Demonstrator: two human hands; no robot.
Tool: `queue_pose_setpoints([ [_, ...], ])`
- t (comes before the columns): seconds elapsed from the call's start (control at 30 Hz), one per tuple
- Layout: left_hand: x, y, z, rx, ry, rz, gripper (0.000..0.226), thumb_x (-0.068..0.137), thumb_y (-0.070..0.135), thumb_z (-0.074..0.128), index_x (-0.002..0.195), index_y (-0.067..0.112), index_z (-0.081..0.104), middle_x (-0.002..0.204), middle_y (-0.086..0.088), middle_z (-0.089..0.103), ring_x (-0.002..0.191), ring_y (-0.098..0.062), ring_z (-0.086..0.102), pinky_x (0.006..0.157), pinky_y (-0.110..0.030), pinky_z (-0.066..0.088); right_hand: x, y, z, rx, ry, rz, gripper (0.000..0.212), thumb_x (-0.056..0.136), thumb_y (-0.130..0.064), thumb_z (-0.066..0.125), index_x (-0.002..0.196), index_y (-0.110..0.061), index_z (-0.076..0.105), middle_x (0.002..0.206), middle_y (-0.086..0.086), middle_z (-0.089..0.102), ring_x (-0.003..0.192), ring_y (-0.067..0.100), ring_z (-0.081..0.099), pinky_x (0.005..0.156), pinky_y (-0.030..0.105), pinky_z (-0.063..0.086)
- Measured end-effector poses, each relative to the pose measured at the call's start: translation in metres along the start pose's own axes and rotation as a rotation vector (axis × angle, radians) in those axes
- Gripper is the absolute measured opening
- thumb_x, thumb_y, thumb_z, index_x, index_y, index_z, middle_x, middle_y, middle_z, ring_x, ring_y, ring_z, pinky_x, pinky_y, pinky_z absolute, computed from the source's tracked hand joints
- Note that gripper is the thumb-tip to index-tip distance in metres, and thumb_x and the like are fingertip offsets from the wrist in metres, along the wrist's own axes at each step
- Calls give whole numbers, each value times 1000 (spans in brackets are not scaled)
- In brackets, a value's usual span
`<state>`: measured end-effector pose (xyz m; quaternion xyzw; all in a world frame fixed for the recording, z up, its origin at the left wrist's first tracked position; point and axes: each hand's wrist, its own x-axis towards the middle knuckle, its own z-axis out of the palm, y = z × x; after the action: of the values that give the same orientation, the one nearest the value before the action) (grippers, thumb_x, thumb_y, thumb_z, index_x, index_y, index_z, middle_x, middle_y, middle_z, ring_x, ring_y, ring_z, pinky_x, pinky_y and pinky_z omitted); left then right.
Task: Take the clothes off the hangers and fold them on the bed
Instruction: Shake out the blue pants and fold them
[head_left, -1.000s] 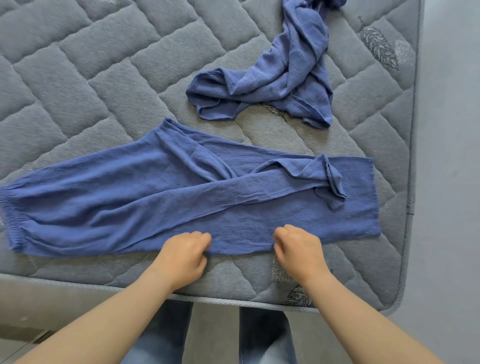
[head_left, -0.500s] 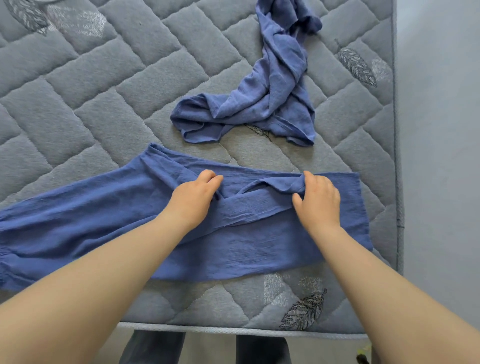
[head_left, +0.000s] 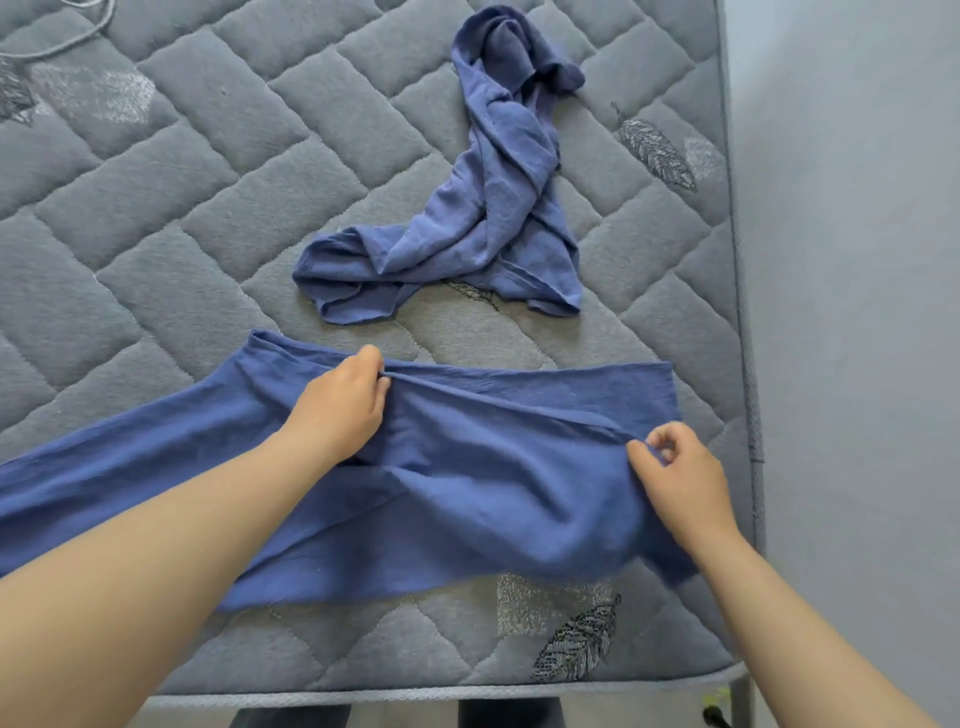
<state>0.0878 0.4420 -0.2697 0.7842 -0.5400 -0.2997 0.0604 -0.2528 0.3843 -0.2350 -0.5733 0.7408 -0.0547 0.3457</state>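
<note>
On the near part of the bed (head_left: 182, 249), a long blue garment (head_left: 493, 499) lies crosswise, parallel to the near mattress edge. Its left portion runs out of view at the left border. Its right end stops short of the right mattress edge.

Left hand (head_left: 340, 410): positioned at the far edge of the long blue garment, near its middle. Grip state: clamped. Thumb and curled fingers pinch a fold of the far hem, and a taut crease runs from this point toward the right.

Right hand (head_left: 683, 480): positioned over the right portion of the same garment, nearer the person than the left hand. Grip state: clamped. Thumb and fingertips pinch a small bunch of fabric. The cloth below this hand is blurred, so it cannot be determined whether it is raised off the mattress.

A crumpled blue garment (head_left: 493, 218) lies farther up the bed, apart from the long blue garment. It is twisted into a rope-like bundle with one flatter end pointing left.

The bed surface is grey and quilted in a brick-like pattern. A feather print (head_left: 576, 644) shows near the near-right corner, just in front of the long blue garment. A thin cord (head_left: 78, 36) lies at the far left. A pale wall (head_left: 857, 260) borders the bed on the right.
</note>
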Motion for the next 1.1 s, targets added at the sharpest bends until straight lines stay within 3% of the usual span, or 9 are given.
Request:
queue_pose_setpoints([
  [0.17, 10, 10, 8, -5, -34, -2, 6, 94, 12, 45, 99, 8, 46, 102, -13, 52, 90, -33, 52, 80, -45, 43, 10, 16, 9, 93, -264, 237, 55, 72, -18, 84, 114, -23, 47, 93, 1, 61, 89, 19, 59, 78, 28, 43],
  [0.23, 14, 12, 12, -16, -1, -4, 11, 93, 8, 47, 103, 5, 48, 105, -16, 51, 94, -35, 51, 83, -46, 42, 16, 19, 10, 81, -292, 318, 48, 71, -16, 85, 106, -15, 52, 80, 7, 62, 67, 21, 58, 61, 27, 46],
  [0.3, 15, 12, 14, -2, 26, 22, 16, 90, 7, 51, 106, 2, 50, 106, -16, 51, 98, -35, 49, 84, -45, 41, 20, 21, 7, 163, -414, 411, 26, 73, -16, 83, 84, -9, 60, 57, 6, 50, 45, 16, 42, 42, 23, 33],
  [0.37, 15, 13, 17, 40, 7, 48, 19, 90, 12, 54, 107, 3, 52, 106, -15, 51, 99, -34, 49, 84, -43, 41, 22, 23, 3, 259, -509, 453, 21, 76, -15, 80, 70, -9, 61, 57, 7, 45, 47, 15, 36, 44, 22, 26],
  [0.47, 15, 15, 19, 98, -27, 55, 24, 92, 26, 56, 109, 9, 54, 107, -8, 51, 98, -29, 53, 79, -40, 44, 28, 22, -5, 346, -324, 282, 11, 78, -3, 75, 78, -7, 64, 73, 10, 58, 64, 19, 49, 55, 28, 37],
  [0.63, 29, 24, 21, 57, -13, 11, 10, 94, 19, 51, 99, 13, 56, 101, -5, 52, 93, -30, 54, 72, -38, 40, 49, 19, -15, 468, 85, 63, 33, 79, 11, 68, 101, -11, 57, 85, 1, 62, 71, 5, 60, 68, 17, 47],
  [0.77, 41, 29, 25, -27, 88, -77, 7, 95, 14, 46, 94, 10, 52, 98, -10, 53, 82, -28, 47, 69, -36, 32, 71, 15, -7, 481, 194, -9, 34, 81, 14, 62, 106, -8, 55, 87, 1, 60, 65, -14, 58, 63, 4, 44],
  [0.97, 29, 37, 31, -73, 162, -24, 22, 89, 12, 57, 110, 10, 50, 114, -9, 42, 74, -31, 55, 66, -36, 38, 85, 24, 17, 485, 52, 145, 28, 85, -9, 72, 110, -4, 61, 90, 4, 65, 77, 9, 60, 68, 12, 47],
  [1.1, 2, 38, 35, -58, 155, 105, 16, 86, 15, 64, 94, 12, 50, 99, -3, 44, 60, -24, 51, 59, -36, 42, 97, 20, 18, 429, 195, 122, 15, 88, -9, 68, 100, -1, 66, 93, 11, 66, 84, 17, 58, 77, 27, 44],
])
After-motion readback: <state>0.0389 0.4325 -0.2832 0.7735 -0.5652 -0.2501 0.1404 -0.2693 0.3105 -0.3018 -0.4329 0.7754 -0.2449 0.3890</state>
